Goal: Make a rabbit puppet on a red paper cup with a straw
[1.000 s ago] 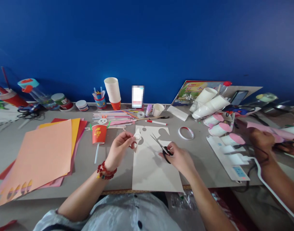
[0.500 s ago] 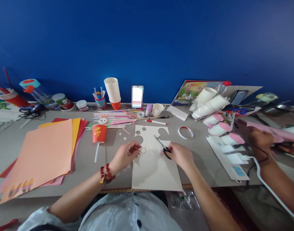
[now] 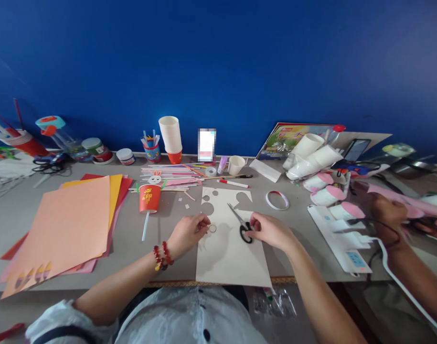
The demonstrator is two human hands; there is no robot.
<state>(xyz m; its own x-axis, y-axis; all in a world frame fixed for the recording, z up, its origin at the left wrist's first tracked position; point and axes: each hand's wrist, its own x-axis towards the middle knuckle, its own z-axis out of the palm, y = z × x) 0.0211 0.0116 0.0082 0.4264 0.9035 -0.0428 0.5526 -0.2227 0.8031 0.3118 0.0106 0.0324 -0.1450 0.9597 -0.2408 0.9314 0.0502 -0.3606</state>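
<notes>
My left hand (image 3: pixel 189 231) rests low on a white card sheet (image 3: pixel 229 253) with its fingers pinched together beside a small ring-shaped piece (image 3: pixel 212 228); I cannot make out whether they grip it. My right hand (image 3: pixel 270 230) lies on the same sheet with its fingers at the handles of black scissors (image 3: pixel 241 225), whose blades point up and left. The sheet has round holes cut out near its top edge. A red paper cup on a straw (image 3: pixel 149 198) stands left of my left hand.
Orange, yellow and red paper sheets (image 3: pixel 64 227) are stacked at the left. Straws (image 3: pixel 171 174), a red marker (image 3: pixel 232 182), a tape ring (image 3: pixel 276 199) and stacked white cups (image 3: pixel 170 134) lie behind. Another person's hand (image 3: pixel 386 212) works at the right beside a white power strip (image 3: pixel 343 239).
My left hand came down from holding up a small white piece to the sheet by the ring. My right hand lowered the scissors onto the sheet.
</notes>
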